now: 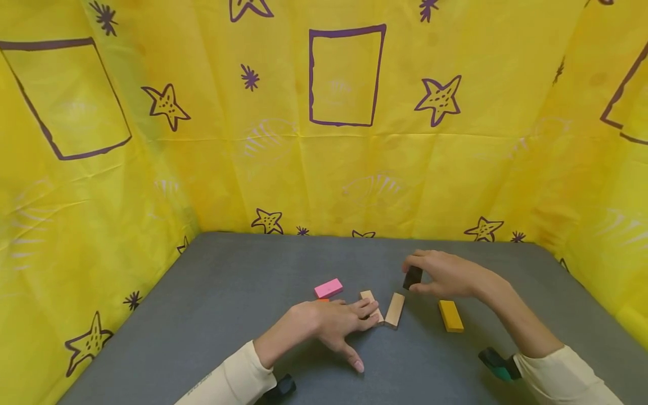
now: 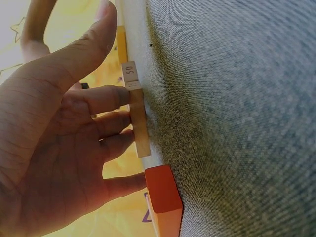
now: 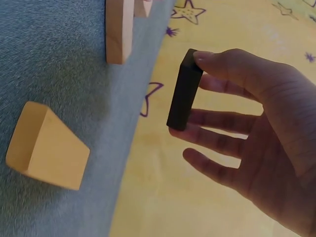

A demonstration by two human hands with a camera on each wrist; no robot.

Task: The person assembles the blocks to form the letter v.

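My right hand [image 1: 448, 274] holds a small black block [image 3: 185, 91] between thumb and fingers, raised off the table in the right wrist view. My left hand [image 1: 336, 325] is spread out low over the table, its fingertips on a plain wooden block [image 1: 366, 295] that they partly cover. A second wooden block [image 1: 395, 310] lies beside that one, their near ends meeting in a V. Digits show on the wooden end faces in the left wrist view. Close to the left little finger is an orange-red block [image 2: 164, 190], mostly hidden by the hand in the head view.
A yellow block [image 1: 450, 316] lies on the grey table [image 1: 228, 270] below the right hand. Past the left hand lies a pink block [image 1: 328, 288]. Yellow cloth [image 1: 329, 169] with purple drawings surrounds the table at the back and sides.
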